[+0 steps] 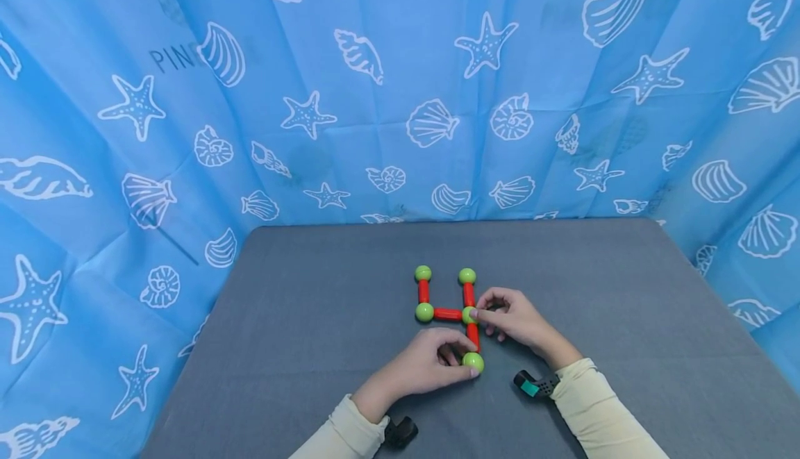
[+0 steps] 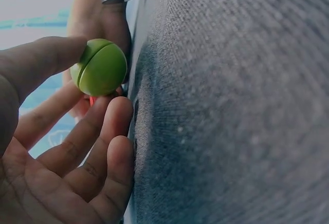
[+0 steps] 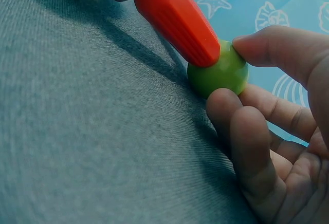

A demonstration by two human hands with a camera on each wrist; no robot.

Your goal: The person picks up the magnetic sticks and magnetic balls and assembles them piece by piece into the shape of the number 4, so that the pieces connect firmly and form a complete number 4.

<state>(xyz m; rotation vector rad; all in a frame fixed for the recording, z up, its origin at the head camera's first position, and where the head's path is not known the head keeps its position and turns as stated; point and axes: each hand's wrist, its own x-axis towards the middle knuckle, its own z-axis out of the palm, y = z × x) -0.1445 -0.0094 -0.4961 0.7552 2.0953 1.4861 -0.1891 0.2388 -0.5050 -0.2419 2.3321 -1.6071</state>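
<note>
Several green balls joined by red rods form a figure like the numeral 4 on the table. My left hand (image 1: 430, 362) pinches the nearest green ball (image 1: 473, 362) between thumb and fingers; a seam runs round this ball (image 2: 103, 69) in the left wrist view. My right hand (image 1: 517, 321) pinches the junction ball (image 1: 467, 314), where the crossbar rod (image 1: 447, 314) meets the upright. Between the two held balls runs a lower red rod (image 1: 473, 338). In the right wrist view, thumb and fingertips touch the junction ball (image 3: 221, 75), which has a ribbed red rod (image 3: 177, 21) fixed to it.
Beyond the hands, two green balls top the far rods, one at the left (image 1: 423, 273) and one at the right (image 1: 467, 276). A grey cloth covers the table (image 1: 325, 278). Behind it hangs a blue curtain (image 1: 375, 132) with shell and starfish prints. Both wrists carry black devices (image 1: 528, 384).
</note>
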